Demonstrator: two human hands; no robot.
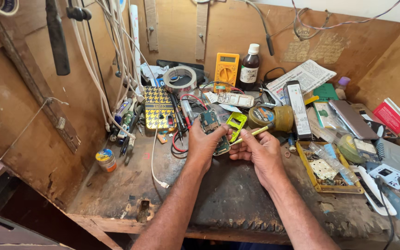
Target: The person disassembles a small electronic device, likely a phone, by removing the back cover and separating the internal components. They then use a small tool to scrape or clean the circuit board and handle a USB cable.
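Note:
My left hand [203, 144] grips a small green phone circuit board [210, 123] held upright over the middle of the dark workbench [230, 194]. My right hand [259, 150] holds a thin yellow-handled tool [252, 134] whose tip points left toward the board. A yellow-green plastic phone frame [236, 124] lies just behind the two hands. Both forearms reach in from the bottom edge.
A yellow multimeter [226, 70], a brown bottle [249, 68] and a tape roll [179, 79] stand at the back. A patterned phone case [159, 108] and red and black probes lie left. Phones, a yellow tray [329, 172] and small parts crowd the right. Cables hang on the left wall.

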